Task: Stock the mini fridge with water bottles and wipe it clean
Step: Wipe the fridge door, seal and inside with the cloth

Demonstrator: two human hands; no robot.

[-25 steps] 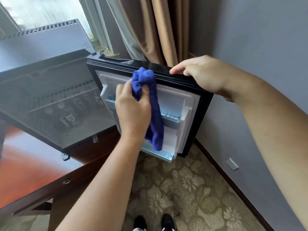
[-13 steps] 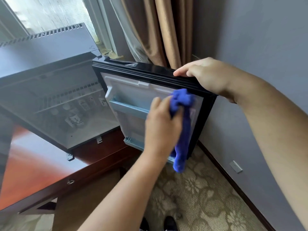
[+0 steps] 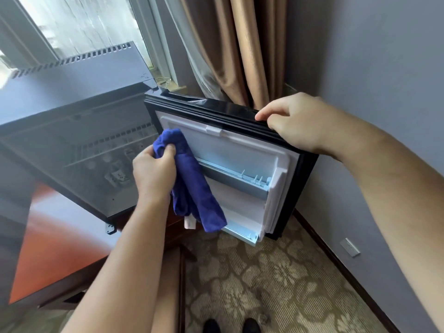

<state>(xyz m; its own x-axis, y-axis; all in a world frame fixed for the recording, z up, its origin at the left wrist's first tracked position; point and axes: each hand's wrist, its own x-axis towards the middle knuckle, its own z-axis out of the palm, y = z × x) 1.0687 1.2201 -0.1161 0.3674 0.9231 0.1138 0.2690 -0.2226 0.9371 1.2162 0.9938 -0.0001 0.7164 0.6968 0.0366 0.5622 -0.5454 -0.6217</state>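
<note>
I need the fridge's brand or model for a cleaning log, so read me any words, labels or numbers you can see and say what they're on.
No readable text.
White tag on the blue cloth: too small to read.
Fridge door: no brand or label shows.
Wall plate: no lettering readable.

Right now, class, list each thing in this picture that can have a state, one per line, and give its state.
Black mini fridge door: open, white inner side facing the camera.
Pale blue upper door shelf: empty.
Pale blue lower door shelf: empty where visible.
Blue microfibre cloth: bunched, hanging against the door liner.
Left hand: grips the cloth.
Right hand: holds the door's top edge.
Tan curtain: drawn aside.
</note>
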